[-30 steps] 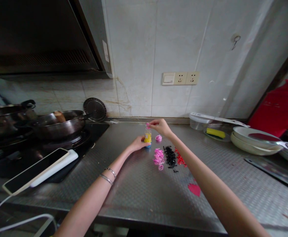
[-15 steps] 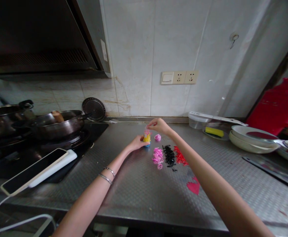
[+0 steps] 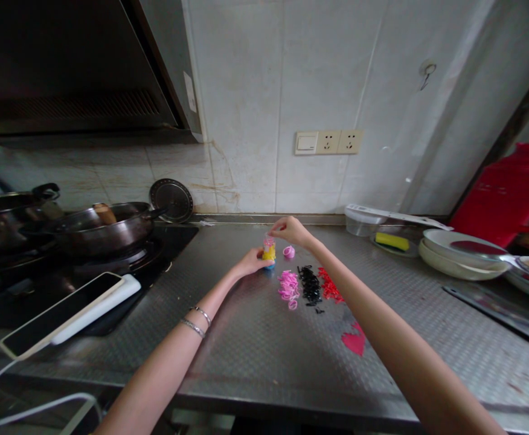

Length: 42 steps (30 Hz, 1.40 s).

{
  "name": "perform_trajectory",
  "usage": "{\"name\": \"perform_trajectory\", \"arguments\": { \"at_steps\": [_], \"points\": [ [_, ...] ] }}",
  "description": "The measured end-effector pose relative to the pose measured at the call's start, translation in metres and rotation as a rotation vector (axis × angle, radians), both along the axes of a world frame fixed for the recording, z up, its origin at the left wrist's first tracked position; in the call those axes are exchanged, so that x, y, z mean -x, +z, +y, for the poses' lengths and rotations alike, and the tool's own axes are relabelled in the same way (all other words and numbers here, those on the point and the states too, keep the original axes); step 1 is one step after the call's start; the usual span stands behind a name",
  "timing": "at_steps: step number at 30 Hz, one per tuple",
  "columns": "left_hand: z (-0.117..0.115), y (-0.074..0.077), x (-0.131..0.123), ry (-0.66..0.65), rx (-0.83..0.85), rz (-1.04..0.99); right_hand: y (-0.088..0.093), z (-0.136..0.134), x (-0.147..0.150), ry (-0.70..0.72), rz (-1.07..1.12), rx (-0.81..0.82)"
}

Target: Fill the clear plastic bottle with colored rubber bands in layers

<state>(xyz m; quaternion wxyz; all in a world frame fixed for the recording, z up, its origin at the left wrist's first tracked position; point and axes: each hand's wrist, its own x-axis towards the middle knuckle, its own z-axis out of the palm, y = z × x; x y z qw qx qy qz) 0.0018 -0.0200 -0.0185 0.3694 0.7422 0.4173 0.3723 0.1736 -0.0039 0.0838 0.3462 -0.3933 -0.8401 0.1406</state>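
My left hand (image 3: 252, 262) is wrapped round the lower part of a small clear jar (image 3: 269, 246), which stands upright on the steel counter with yellow, blue and pink bits inside. Over the jar's mouth, my right hand (image 3: 289, 229) has its fingertips pinched together; what they hold, if anything, is too small to make out. Just right of the jar lies a pink cap (image 3: 288, 252). Nearer to me are a pile of pink rubber bands (image 3: 288, 285), a pile of black bands (image 3: 310, 286) and a pile of red pieces (image 3: 331, 286).
A red heart-shaped piece (image 3: 354, 341) lies by my right forearm. To the left are a phone (image 3: 60, 314) on a white stand and a pan (image 3: 104, 232) on the hob. At right stand a plastic tub (image 3: 362, 223), a yellow sponge (image 3: 392, 242), stacked bowls (image 3: 464, 263) and a knife (image 3: 495, 311).
Both hands stay almost where they were, the left on the jar and the right over its mouth. The whole view has shifted very slightly.
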Motion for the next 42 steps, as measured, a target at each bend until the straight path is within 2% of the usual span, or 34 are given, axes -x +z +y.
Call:
{"name": "perform_trajectory", "arguments": {
  "at_steps": [5, 9, 11, 15, 18, 20, 36, 42],
  "points": [
    [0.001, -0.001, 0.001, -0.013, -0.014, 0.006, 0.004, -0.003, -0.001, -0.006, 0.041, 0.013],
    [0.002, -0.002, 0.001, -0.019, -0.002, -0.044, 0.0, -0.007, -0.019, -0.044, 0.086, 0.038],
    [0.002, -0.002, 0.0, -0.021, 0.009, -0.052, -0.012, -0.008, -0.031, -0.031, 0.04, 0.072],
    [0.002, -0.001, 0.0, -0.027, 0.016, -0.055, -0.047, -0.015, -0.053, 0.056, -0.243, 0.176],
    [0.002, -0.001, 0.0, -0.037, 0.01, -0.055, -0.068, -0.021, -0.06, 0.106, -0.361, 0.178],
    [0.003, -0.002, 0.0, -0.037, 0.009, -0.058, -0.075, -0.025, -0.061, 0.123, -0.389, 0.161],
    [0.007, -0.006, 0.001, -0.014, 0.011, -0.043, -0.082, -0.03, -0.052, 0.089, -0.312, 0.137],
    [0.004, -0.004, 0.0, -0.03, 0.003, -0.061, -0.077, -0.031, -0.053, 0.086, -0.238, 0.108]
  ]
}}
